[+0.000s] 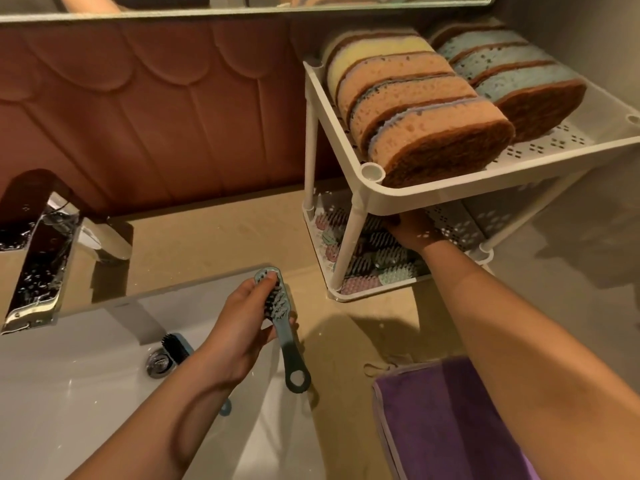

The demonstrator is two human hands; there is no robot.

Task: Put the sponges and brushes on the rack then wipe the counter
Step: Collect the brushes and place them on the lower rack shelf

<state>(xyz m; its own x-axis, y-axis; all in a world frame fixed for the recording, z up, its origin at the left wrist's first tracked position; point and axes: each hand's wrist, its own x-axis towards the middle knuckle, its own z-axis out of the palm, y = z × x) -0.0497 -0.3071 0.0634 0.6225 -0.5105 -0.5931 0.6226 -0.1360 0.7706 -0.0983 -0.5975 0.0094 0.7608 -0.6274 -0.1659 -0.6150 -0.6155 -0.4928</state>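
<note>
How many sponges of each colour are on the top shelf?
Yellow sponge: 1
Orange sponges: 3
Blue sponges: 3
Total: 7 showing; more may hide at the back.

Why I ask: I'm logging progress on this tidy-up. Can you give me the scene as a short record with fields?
left hand: grips a brush above the sink's right edge
right hand: reaches into the lower shelf of the rack; grip hidden
top shelf: sponges stood on edge in two rows
lower shelf: several brushes
sink: second brush beside the drain
counter: purple cloth at the near right
</note>
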